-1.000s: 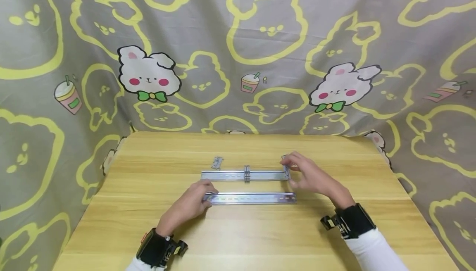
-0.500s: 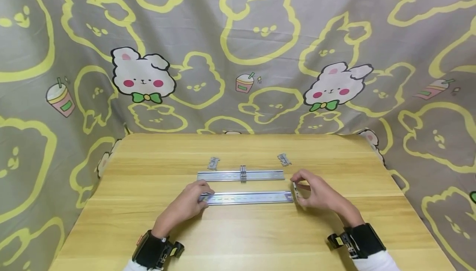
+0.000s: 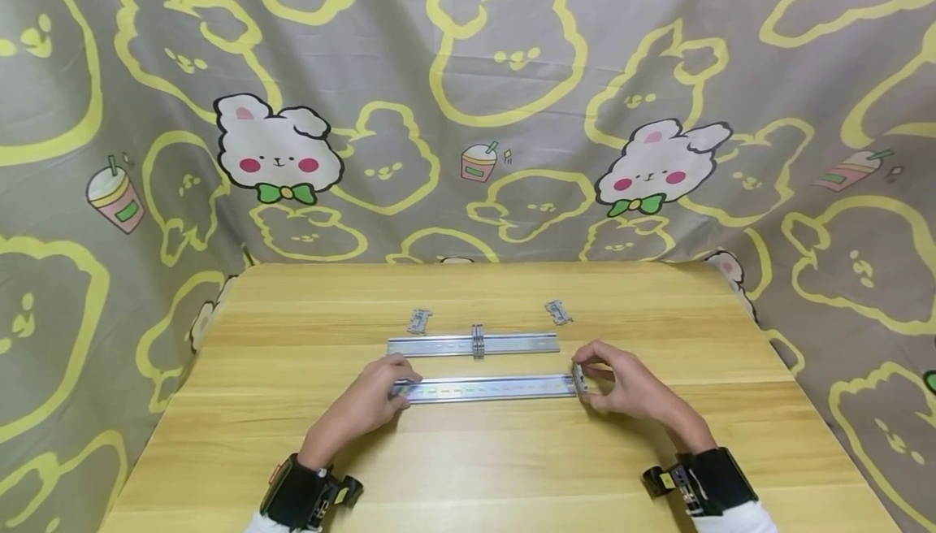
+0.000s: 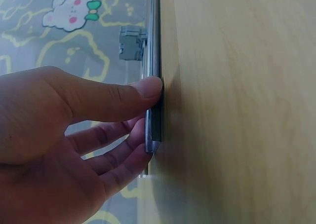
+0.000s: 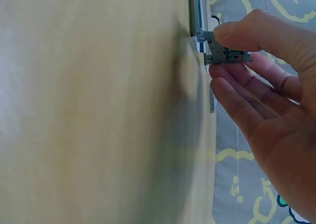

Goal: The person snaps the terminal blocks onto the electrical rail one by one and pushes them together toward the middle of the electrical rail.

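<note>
A slotted metal DIN rail (image 3: 486,389) lies on the table across the front of the head view. My left hand (image 3: 376,393) holds its left end, the thumb (image 4: 148,87) on the near edge and the fingers on the far side. At the opposite end, my right hand (image 3: 621,379) pinches a small grey terminal block (image 5: 227,54) between thumb and fingers. This block stands upright at the rail's right tip; whether it is hooked onto the rail I cannot tell.
Behind lies a second DIN rail (image 3: 435,346) with several thin grey blocks (image 3: 478,341) clipped at its middle. Two loose grey blocks lie farther back, a left block (image 3: 419,321) and a right block (image 3: 558,311). A patterned curtain (image 3: 409,151) hangs behind the table.
My right hand has come from the far rail's right end toward me with the grey terminal block, then left against the near rail's tip. The left hand has kept its hold.
</note>
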`<action>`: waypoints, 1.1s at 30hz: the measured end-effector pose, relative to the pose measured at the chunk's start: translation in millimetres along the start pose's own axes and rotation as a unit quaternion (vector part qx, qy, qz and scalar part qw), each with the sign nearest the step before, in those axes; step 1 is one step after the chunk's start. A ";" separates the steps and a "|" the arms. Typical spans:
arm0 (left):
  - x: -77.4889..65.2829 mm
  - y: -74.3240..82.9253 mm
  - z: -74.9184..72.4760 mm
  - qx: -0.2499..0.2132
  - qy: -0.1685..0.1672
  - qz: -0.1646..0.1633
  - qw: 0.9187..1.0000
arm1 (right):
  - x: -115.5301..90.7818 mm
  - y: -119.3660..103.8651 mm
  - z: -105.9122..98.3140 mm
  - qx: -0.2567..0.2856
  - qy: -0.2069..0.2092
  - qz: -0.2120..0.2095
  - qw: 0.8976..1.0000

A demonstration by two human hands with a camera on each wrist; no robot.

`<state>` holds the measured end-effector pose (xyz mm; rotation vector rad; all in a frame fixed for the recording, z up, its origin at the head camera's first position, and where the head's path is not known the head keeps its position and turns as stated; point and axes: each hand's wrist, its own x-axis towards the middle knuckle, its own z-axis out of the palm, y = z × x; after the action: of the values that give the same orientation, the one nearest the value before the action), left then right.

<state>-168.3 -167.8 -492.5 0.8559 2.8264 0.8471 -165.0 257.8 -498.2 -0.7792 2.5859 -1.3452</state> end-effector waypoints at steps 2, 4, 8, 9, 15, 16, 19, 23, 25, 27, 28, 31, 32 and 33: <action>0.2 0.3 -0.4 -0.001 0.001 0.001 1.000 | 0.3 0.6 1.2 -0.006 -0.001 0.006 1.000; 0.3 0.1 -0.6 -0.001 0.002 0.000 1.000 | 0.6 1.4 2.1 -0.010 -0.002 0.011 1.000; 0.0 0.9 -1.1 -0.001 0.002 -0.004 1.000 | 1.2 1.5 2.8 -0.013 -0.001 0.019 1.000; 0.0 1.2 -1.2 -0.001 0.002 -0.006 1.000 | 1.3 1.6 3.1 -0.013 0.000 0.018 1.000; 0.4 2.7 -1.6 0.005 0.004 -0.015 1.000 | 6.4 -2.4 7.4 -0.017 -0.003 0.006 1.000; 0.4 2.7 -1.8 0.005 0.004 -0.014 1.000 | 8.0 -4.0 8.7 -0.023 -0.004 0.004 1.000; 0.6 2.7 -2.0 0.001 0.001 -0.013 1.000 | 13.3 -8.6 13.2 -0.044 -0.006 -0.006 0.999; 0.8 2.6 -1.9 -0.001 -0.003 -0.009 1.000 | 19.5 -13.8 20.4 -0.065 -0.008 -0.010 0.998; 0.9 2.6 -1.7 0.000 -0.005 -0.011 1.000 | 22.4 -16.3 24.3 -0.068 -0.011 -0.010 0.998; 0.8 2.9 -1.5 0.000 -0.007 -0.013 1.000 | 25.7 -19.2 28.1 -0.068 -0.012 -0.010 0.998; 0.8 3.0 -1.5 -0.001 -0.007 -0.014 1.000 | 27.5 -21.0 30.1 -0.068 -0.013 -0.011 0.998; 0.5 3.2 -1.1 0.003 -0.007 -0.017 1.000 | 33.3 -25.5 36.2 -0.062 -0.018 -0.011 0.998; 0.4 3.2 -0.8 0.004 -0.007 -0.017 1.000 | 35.1 -27.2 38.3 -0.061 -0.019 -0.012 0.998; 0.4 3.2 -0.8 0.005 -0.006 -0.017 1.000 | 36.9 -28.6 40.5 -0.057 -0.022 -0.011 0.998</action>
<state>-167.2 -165.7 -490.1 0.8099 2.8274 0.8214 -172.0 196.5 -495.1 -0.8477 2.6472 -1.1801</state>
